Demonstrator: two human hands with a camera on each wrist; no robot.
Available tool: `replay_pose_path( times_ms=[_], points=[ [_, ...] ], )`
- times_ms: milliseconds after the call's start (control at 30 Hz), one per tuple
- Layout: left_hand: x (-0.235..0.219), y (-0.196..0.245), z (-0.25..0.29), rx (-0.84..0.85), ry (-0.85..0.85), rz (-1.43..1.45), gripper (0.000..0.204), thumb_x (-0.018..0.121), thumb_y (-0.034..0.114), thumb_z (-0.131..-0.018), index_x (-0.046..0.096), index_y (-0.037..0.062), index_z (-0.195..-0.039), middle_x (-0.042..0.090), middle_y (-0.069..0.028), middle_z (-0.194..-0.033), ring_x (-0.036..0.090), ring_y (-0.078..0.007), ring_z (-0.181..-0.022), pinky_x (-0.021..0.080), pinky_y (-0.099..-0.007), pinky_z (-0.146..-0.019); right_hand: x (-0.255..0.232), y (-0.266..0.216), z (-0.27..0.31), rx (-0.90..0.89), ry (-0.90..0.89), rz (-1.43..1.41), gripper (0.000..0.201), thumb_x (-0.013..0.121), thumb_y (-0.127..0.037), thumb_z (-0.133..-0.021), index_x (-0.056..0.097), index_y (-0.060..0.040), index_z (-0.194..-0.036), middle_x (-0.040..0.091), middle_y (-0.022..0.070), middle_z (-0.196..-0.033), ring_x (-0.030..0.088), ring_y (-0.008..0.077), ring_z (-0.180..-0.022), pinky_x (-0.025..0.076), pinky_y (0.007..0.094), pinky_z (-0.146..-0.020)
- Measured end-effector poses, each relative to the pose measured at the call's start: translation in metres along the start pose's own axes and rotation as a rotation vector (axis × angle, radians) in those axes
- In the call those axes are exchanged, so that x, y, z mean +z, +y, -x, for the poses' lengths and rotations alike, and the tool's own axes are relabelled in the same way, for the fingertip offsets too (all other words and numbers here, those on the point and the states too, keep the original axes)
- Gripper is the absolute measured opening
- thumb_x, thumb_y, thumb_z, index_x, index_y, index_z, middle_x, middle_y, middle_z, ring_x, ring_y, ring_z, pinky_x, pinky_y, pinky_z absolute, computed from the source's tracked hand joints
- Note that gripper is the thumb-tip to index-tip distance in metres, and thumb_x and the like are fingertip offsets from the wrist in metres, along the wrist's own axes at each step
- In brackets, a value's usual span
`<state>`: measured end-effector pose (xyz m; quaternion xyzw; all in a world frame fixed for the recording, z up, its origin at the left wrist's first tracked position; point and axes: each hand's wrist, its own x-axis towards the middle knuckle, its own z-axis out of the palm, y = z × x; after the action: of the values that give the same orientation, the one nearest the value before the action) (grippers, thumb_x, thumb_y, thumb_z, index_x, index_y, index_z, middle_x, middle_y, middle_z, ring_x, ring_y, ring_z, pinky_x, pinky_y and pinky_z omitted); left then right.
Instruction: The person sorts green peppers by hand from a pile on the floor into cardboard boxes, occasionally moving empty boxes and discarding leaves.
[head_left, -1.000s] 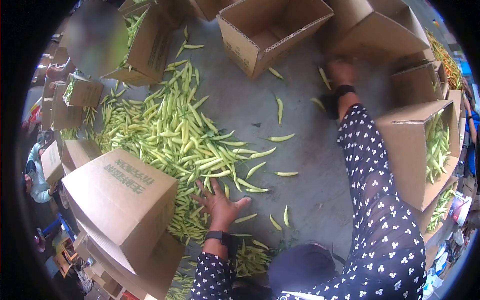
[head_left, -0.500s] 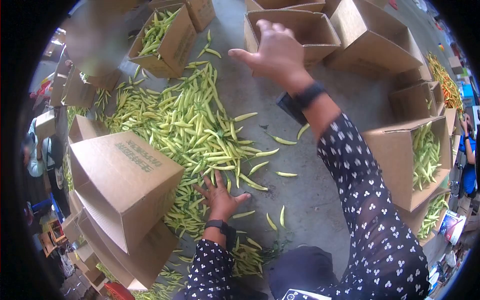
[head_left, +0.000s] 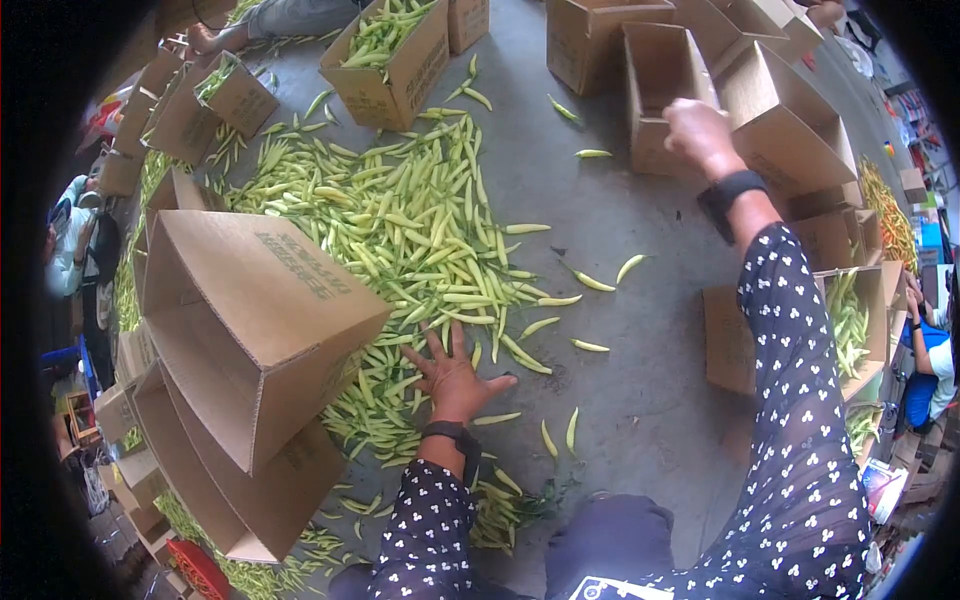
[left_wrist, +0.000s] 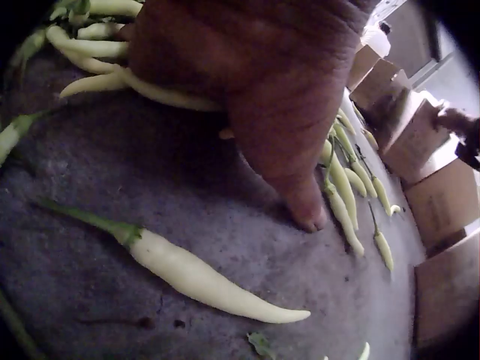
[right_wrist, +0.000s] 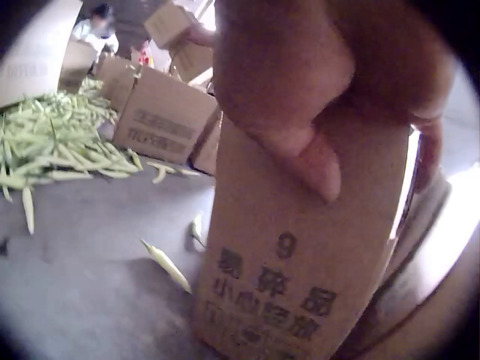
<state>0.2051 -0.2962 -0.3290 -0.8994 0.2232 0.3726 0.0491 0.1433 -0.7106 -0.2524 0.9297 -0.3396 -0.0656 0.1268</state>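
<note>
My right hand [head_left: 702,135] grips the near rim of an upright, open-topped cardboard box [head_left: 652,148]. The right wrist view has the thumb [right_wrist: 321,169] down the outside of its printed wall, with fingers over the other side of the edge. My left hand [head_left: 455,385] rests with spread fingers at the edge of a heap of pale yellow-green peppers [head_left: 400,225]. In the left wrist view the thumb touches the grey floor, and a single pepper [left_wrist: 210,277] lies beside that hand.
Several more cardboard boxes stand at the back right. A pepper-filled box [head_left: 405,85] is beyond the heap, another [head_left: 850,320] at right. Tilted boxes [head_left: 265,290] lean at my left. Loose peppers [head_left: 590,345] dot the floor [head_left: 640,440]. People sit or stand around the edges.
My right hand swept from the right over to the far boxes and now grips one, which stands nearer and turned. The left hand stays by the heap. The head view has shifted.
</note>
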Motion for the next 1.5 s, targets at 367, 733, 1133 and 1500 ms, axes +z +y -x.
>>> replay_pose_path(
  times_ms=[367, 733, 1133, 1500],
  points=[
    [0.002, 0.002, 0.002, 0.015, 0.060, -0.055, 0.126, 0.083, 0.058, -0.052, 0.011, 0.0201, -0.149, -0.002, -0.0200, -0.153, -0.006, -0.0539, -0.135, 0.025, -0.0734, -0.096, -0.063, -0.181, 0.060, -0.537, 0.361, -0.473, 0.006, 0.060, -0.010, -0.059, 0.060, -0.0124, -0.065, 0.058, 0.0060, -0.074, 0.061, 0.0276, -0.071, 0.049, 0.0414, -0.058],
    [0.016, -0.011, 0.001, 0.058, 0.129, -0.005, 0.124, 0.083, 0.054, -0.054, 0.010, 0.0256, -0.149, -0.003, -0.0177, -0.154, -0.006, -0.0530, -0.136, 0.022, -0.0748, -0.096, -0.014, -0.058, 0.207, -0.111, 0.254, -0.294, 0.006, 0.057, -0.011, -0.061, 0.062, -0.0107, -0.064, 0.059, 0.0067, -0.074, 0.061, 0.0286, -0.071, 0.048, 0.0437, -0.060],
    [-0.057, -0.108, 0.118, 0.457, 1.260, 0.073, 0.047, 0.074, 0.014, -0.069, 0.055, 0.0095, -0.112, 0.048, -0.0147, -0.125, 0.046, -0.0358, -0.115, 0.042, -0.0430, -0.093, -0.079, -0.091, 0.222, -0.295, 0.440, -0.491, 0.018, 0.048, -0.006, -0.070, 0.064, -0.0111, -0.076, 0.060, 0.0085, -0.079, 0.059, 0.0306, -0.081, 0.049, 0.0418, -0.067],
    [-0.154, -0.127, 0.130, 0.127, 0.885, -0.209, 0.036, 0.070, 0.029, -0.075, 0.064, 0.0095, -0.104, 0.066, -0.0158, -0.092, 0.063, -0.0332, -0.092, 0.050, -0.0420, -0.080, -0.024, -0.131, 0.224, -0.230, 0.234, -0.304, 0.011, 0.060, -0.016, -0.072, 0.070, -0.0124, -0.072, 0.066, 0.0057, -0.084, 0.065, 0.0230, -0.080, 0.053, 0.0387, -0.066]
  ],
)
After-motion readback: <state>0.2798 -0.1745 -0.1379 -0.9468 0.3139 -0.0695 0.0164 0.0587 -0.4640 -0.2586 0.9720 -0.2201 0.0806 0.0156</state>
